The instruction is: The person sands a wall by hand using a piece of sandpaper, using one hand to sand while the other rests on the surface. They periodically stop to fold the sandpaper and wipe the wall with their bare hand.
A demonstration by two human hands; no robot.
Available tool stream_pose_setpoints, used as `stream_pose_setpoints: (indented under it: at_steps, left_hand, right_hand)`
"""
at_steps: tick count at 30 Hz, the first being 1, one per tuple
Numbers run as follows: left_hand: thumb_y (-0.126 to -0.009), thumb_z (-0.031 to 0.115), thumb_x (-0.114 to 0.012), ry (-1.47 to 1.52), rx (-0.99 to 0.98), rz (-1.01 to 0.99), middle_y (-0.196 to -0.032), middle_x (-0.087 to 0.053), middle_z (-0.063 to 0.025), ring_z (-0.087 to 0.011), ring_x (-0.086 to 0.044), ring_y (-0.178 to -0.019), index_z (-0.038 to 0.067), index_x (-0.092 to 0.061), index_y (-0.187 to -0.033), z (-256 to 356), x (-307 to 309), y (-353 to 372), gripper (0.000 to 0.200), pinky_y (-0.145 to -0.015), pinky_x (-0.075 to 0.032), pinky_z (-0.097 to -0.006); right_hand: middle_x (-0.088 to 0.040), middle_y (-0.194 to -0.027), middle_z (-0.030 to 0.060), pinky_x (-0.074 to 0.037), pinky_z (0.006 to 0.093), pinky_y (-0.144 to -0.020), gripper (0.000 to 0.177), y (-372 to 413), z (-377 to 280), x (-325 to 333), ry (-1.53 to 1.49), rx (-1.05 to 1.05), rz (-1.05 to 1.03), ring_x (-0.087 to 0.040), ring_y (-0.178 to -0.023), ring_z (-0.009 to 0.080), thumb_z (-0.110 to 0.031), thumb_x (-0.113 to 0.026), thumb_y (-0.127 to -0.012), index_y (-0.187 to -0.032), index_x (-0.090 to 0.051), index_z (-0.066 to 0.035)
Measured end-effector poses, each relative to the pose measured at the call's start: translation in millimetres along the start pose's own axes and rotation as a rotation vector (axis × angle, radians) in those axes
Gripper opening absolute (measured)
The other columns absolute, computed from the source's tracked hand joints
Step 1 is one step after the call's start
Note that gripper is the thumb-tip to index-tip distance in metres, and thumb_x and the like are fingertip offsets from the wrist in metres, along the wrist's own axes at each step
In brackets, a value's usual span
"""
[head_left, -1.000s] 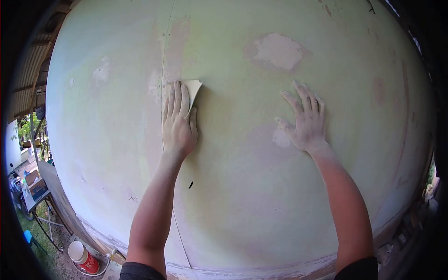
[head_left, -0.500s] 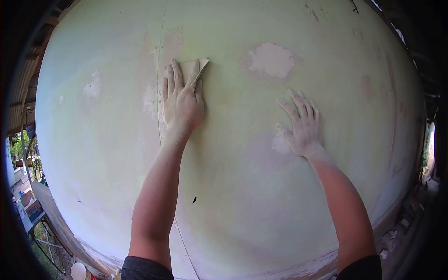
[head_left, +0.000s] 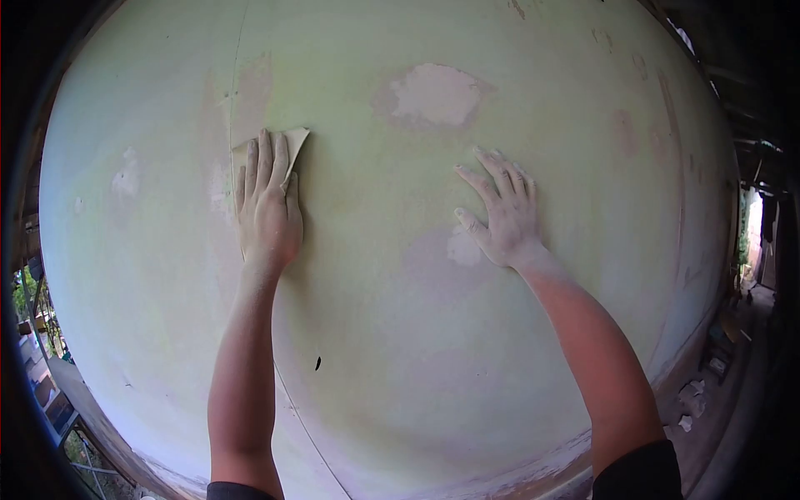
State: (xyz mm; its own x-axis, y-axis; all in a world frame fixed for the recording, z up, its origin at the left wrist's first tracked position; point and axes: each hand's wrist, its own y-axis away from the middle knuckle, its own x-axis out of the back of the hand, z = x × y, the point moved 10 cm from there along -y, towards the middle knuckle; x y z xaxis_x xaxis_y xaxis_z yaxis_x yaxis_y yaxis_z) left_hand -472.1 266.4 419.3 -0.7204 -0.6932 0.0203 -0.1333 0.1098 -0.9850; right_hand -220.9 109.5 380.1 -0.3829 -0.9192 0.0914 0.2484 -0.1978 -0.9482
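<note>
A pale green wall (head_left: pixel 400 333) with filler patches fills the view. My left hand (head_left: pixel 268 208) presses a folded sheet of tan sandpaper (head_left: pixel 293 140) flat against the wall, beside a vertical seam (head_left: pixel 231 142). The paper's corner sticks out above my fingertips. My right hand (head_left: pixel 500 212) lies flat on the wall with fingers spread and nothing in it, just right of a small white patch (head_left: pixel 462 248). A larger white filler patch (head_left: pixel 433 94) sits above and between my hands.
A small dark mark (head_left: pixel 317 362) shows on the wall below my left arm. Debris and scraps (head_left: pixel 692 400) lie on the ground at the lower right. A table edge and outdoor greenery (head_left: pixel 33 333) show at the far left.
My left hand slid the sandpaper up the wall, then back down a little. The view has shifted right, so both hands now sit further left. My right hand stays planted.
</note>
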Motion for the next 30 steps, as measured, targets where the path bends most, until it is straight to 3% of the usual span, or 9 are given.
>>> stream_pose_setpoints:
  at_steps: [1,4,7,13,20,22,25,27,30]
  left_hand:
    - [-0.109,0.011,-0.043,0.008,0.093,0.035,-0.174,-0.026,-0.0092,-0.0303,-0.021,-0.161,0.017,-0.032,-0.166,2,2,11,0.059,-0.131,-0.017,-0.0467]
    - [-0.091,0.005,-0.054,0.087,-0.340,-0.350,-0.174,-0.028,-0.0039,-0.0290,-0.023,-0.161,0.027,-0.038,-0.164,101,-20,78,0.078,-0.132,-0.019,-0.0477]
    - [-0.096,0.011,-0.054,0.160,-0.544,-0.468,-0.173,-0.031,-0.0004,-0.0281,-0.025,-0.160,0.031,-0.043,-0.162,104,-17,74,0.070,-0.131,-0.021,-0.0475]
    - [-0.111,0.023,-0.042,-0.116,-0.020,0.005,-0.174,-0.027,-0.0028,-0.0270,-0.022,-0.161,0.030,-0.040,-0.163,-7,5,-30,0.053,-0.131,-0.019,-0.0463]
    - [-0.092,0.007,-0.058,0.269,-0.792,-0.616,-0.174,-0.029,-0.0001,-0.0258,-0.023,-0.161,0.031,-0.040,-0.163,120,-26,91,0.077,-0.132,-0.021,-0.0477]
    - [-0.094,0.010,-0.059,0.042,-0.608,-0.439,-0.173,-0.029,0.0037,-0.0244,-0.025,-0.160,0.031,-0.039,-0.163,80,-10,39,0.075,-0.132,-0.022,-0.0469]
    - [-0.111,0.020,-0.040,-0.061,-0.144,-0.040,-0.173,-0.031,-0.0004,-0.0275,-0.024,-0.160,0.029,-0.042,-0.162,-17,12,-23,0.052,-0.129,-0.023,-0.0486]
    - [-0.106,0.017,-0.046,-0.111,-0.025,0.032,-0.174,-0.028,0.0000,-0.0275,-0.022,-0.161,0.030,-0.040,-0.163,-17,1,-10,0.058,-0.131,-0.020,-0.0481]
    - [-0.096,0.012,-0.056,0.040,-0.424,-0.382,-0.175,-0.026,0.0021,-0.0256,-0.022,-0.161,0.033,-0.037,-0.164,102,-24,66,0.074,-0.132,-0.019,-0.0470]
  right_hand:
    - [-0.034,-0.167,0.0063,-0.019,0.0535,-0.127,0.064,1,-1,0,-0.014,0.001,0.012,-0.029,-0.155,0.0296,-0.049,-0.064,-0.098,-0.156,-0.047,-0.031]
    - [-0.036,-0.166,0.0067,-0.020,0.0533,-0.127,0.063,0,-2,1,-0.019,-0.001,0.027,-0.031,-0.154,0.0297,-0.046,-0.065,-0.097,-0.156,-0.048,-0.030]
    - [-0.036,-0.166,0.0068,-0.021,0.0531,-0.126,0.063,0,-1,1,-0.022,0.005,0.036,-0.031,-0.154,0.0297,-0.045,-0.066,-0.097,-0.155,-0.048,-0.030]
    - [-0.038,-0.164,0.0069,-0.024,0.0524,-0.125,0.062,1,-2,2,-0.024,-0.009,0.050,-0.033,-0.152,0.0299,-0.045,-0.067,-0.097,-0.154,-0.049,-0.030]
    - [-0.039,-0.163,0.0065,-0.025,0.0525,-0.124,0.060,0,-3,0,-0.026,0.004,0.050,-0.034,-0.151,0.0297,-0.044,-0.066,-0.097,-0.153,-0.050,-0.030]
    - [-0.040,-0.163,0.0064,-0.026,0.0530,-0.123,0.059,1,-1,1,-0.025,-0.005,0.070,-0.034,-0.151,0.0299,-0.044,-0.066,-0.098,-0.152,-0.051,-0.029]
    - [-0.040,-0.162,0.0063,-0.027,0.0534,-0.122,0.057,2,0,1,-0.040,-0.026,0.074,-0.035,-0.150,0.0300,-0.043,-0.066,-0.098,-0.151,-0.052,-0.027]
    - [-0.040,-0.162,0.0063,-0.028,0.0533,-0.122,0.057,3,0,0,-0.050,-0.042,0.066,-0.036,-0.150,0.0301,-0.043,-0.065,-0.098,-0.151,-0.052,-0.027]
    - [-0.041,-0.162,0.0063,-0.029,0.0530,-0.121,0.056,0,2,-2,-0.053,-0.036,0.076,-0.038,-0.148,0.0300,-0.041,-0.065,-0.098,-0.150,-0.053,-0.026]
